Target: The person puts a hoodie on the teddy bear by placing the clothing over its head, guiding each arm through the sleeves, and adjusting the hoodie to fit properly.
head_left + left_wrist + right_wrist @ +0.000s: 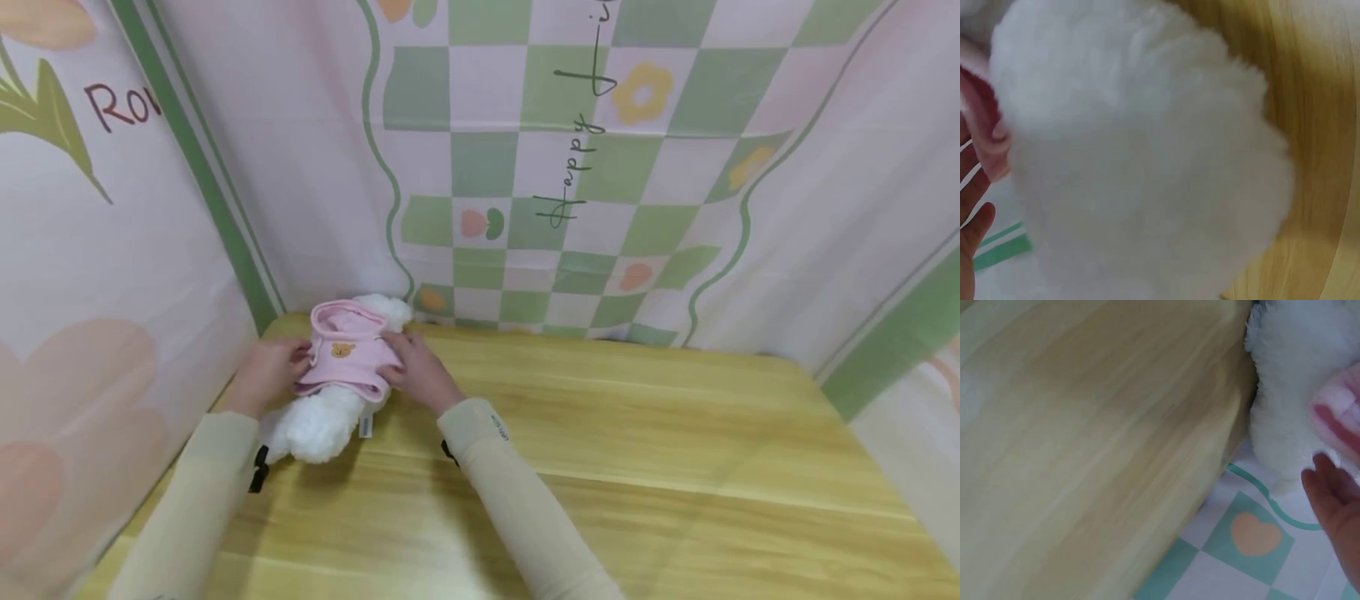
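A small pink hoodie (358, 360) with a bear face printed on it lies over a fluffy white plush toy (318, 425) on the table. White fur shows beyond both the hood end and the hem. My left hand (270, 373) touches the hoodie's left side; in the left wrist view its fingers (971, 194) lie fairly straight beside the pink hem (988, 134). On the right edge of the hoodie rests my right hand (422, 368), thumb and fingers apart. The right wrist view shows those fingers (1329, 487) extended near the pink cloth (1338, 412).
The wooden table (637, 450) stretches to the right of the toy. A printed curtain (480, 167) hangs along the table's back edge, and another curtain (112, 275) borders its left side. A white tag (366, 426) sticks out below the hoodie.
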Tool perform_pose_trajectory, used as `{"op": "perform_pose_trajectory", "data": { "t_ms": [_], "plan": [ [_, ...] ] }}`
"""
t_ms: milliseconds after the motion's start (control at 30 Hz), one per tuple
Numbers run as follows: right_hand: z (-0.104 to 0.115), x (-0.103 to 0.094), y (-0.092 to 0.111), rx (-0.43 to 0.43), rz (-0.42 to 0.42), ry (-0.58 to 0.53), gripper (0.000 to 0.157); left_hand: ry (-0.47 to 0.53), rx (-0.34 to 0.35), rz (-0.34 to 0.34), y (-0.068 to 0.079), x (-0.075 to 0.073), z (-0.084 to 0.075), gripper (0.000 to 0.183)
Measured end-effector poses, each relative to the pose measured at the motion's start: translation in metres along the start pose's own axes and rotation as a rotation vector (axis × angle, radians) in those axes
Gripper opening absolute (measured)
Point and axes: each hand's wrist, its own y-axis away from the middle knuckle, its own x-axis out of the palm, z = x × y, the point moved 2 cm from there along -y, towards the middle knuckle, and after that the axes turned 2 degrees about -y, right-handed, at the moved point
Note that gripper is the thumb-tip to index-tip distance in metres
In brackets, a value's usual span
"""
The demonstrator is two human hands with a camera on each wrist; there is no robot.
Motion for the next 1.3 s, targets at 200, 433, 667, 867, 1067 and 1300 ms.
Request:
{"op": "perform_pose_trajectory", "data": {
  "t_ms": [200,433,667,867,1067,1300],
  "plan": [
    [0.001,0.004,-0.001,0.006,-0.005,-0.06,0.052,0.011,0.021,-0.03,-0.001,0.011,0.002,0.031],
    [0.003,0.004,0.001,0.034,-0.088,0.006,0.035,0.028,0.016,-0.038,-0.003,0.016,-0.001,0.033],
    [-0.004,0.0,0.005,-0.003,-0.168,0.142,0.023,0.041,0.053,-0.098,-0.004,0.017,-0.013,0.043],
    [-0.015,-0.012,0.01,-0.042,-0.199,0.171,0.019,0.04,0.115,-0.077,-0.006,0.019,-0.026,0.045],
    [-0.029,-0.03,0.02,-0.044,-0.191,0.129,0.016,0.05,0.184,-0.069,-0.007,0.026,-0.044,0.045],
    [-0.047,-0.055,0.037,0.007,-0.172,0.082,0.016,0.046,0.255,-0.048,-0.007,0.035,-0.07,0.04]
  ]
}}
